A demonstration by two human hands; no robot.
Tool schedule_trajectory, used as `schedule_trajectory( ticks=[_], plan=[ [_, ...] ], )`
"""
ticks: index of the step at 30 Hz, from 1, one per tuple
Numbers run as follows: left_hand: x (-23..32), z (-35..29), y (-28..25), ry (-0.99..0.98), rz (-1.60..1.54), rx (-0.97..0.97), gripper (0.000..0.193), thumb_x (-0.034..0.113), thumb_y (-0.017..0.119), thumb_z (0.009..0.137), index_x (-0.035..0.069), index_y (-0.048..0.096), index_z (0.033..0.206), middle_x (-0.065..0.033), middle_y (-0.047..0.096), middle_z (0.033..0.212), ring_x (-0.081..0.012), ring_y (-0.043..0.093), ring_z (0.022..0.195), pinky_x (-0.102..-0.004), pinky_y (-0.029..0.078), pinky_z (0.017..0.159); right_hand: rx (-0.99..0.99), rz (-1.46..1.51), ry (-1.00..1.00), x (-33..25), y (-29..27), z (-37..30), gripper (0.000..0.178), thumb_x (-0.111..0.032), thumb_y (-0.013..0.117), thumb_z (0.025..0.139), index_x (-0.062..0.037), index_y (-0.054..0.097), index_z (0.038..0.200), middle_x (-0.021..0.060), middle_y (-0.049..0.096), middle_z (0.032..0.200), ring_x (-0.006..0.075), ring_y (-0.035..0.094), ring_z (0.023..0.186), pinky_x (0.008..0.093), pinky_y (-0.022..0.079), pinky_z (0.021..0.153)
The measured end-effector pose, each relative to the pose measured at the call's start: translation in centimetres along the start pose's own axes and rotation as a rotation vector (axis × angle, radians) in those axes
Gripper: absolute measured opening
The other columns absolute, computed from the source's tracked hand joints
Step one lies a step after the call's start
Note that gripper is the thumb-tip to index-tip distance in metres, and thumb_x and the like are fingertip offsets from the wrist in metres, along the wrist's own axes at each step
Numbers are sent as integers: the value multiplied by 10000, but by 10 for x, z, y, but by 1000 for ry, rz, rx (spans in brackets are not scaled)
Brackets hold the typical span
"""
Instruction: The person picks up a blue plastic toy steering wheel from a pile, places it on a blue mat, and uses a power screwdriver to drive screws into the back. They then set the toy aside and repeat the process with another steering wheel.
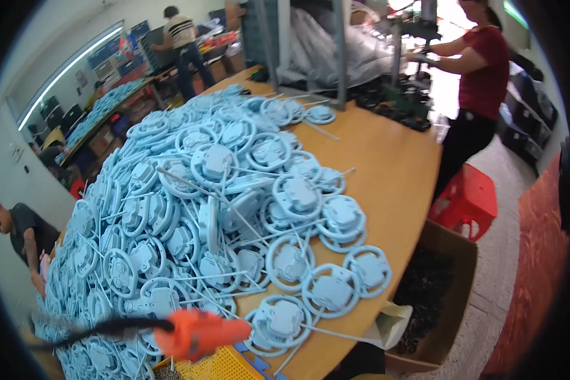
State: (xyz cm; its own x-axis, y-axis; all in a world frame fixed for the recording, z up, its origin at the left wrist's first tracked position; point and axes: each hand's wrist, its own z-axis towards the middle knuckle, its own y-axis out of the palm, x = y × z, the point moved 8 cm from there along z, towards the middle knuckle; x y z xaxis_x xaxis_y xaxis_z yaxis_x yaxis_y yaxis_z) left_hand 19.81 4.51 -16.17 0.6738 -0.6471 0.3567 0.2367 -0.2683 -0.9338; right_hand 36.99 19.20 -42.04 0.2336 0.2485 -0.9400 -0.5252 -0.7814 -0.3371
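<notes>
Neither of my hands shows in the head view. An orange tool (199,334), smeared by motion and shaped like an electric screwdriver, hangs at the bottom on a black cable (117,324). Just below it is a yellow perforated basket (231,366), cut off by the lower edge, with small bits at its left side. A large heap of light blue plastic toy steering wheels (215,163) covers the left and middle of the table. Several lie loose nearest me, among them one wheel (331,290) and another wheel (280,320). Thin light blue sticks lie among them.
The wooden table (386,161) curves along the right. Beside it stand a cardboard box (453,316) of dark parts and a red stool (472,199). One person in red (484,69) works at a machine; others stand at the left and far back.
</notes>
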Motion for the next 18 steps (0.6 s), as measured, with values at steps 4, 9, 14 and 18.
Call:
schedule_trajectory(
  ticks=[4,9,14,18],
  plan=[
    [-16,-17,14,129,160,-238,430,194,627,697,40,562,1093,-199,489,1176,-401,438,1122,-569,385,889,-61,103,-99,18,-17,43,381,-333,507,910,-78,581,1183,187,607,1147,337,569,1061,430,453,901],
    [-7,-62,17,111,50,268,420,219,618,678,98,583,1078,-144,524,1167,-372,491,1083,-519,424,818,-176,242,-273,-33,7,119,384,-339,507,912,-82,580,1189,183,607,1153,329,569,1067,424,452,906],
    [-9,-9,29,-209,-82,-289,408,220,627,668,102,565,1054,-170,501,1274,-363,527,1067,-505,426,759,-217,267,-291,-55,-9,136,388,-345,507,915,-87,578,1195,178,606,1158,321,568,1073,417,451,911],
    [6,0,21,35,300,-263,449,299,606,745,121,554,1154,-178,513,1262,-358,536,1043,-493,427,799,-253,295,-251,-79,12,109,390,-350,507,916,-91,577,1200,174,606,1163,314,568,1078,411,450,915]
  ],
)
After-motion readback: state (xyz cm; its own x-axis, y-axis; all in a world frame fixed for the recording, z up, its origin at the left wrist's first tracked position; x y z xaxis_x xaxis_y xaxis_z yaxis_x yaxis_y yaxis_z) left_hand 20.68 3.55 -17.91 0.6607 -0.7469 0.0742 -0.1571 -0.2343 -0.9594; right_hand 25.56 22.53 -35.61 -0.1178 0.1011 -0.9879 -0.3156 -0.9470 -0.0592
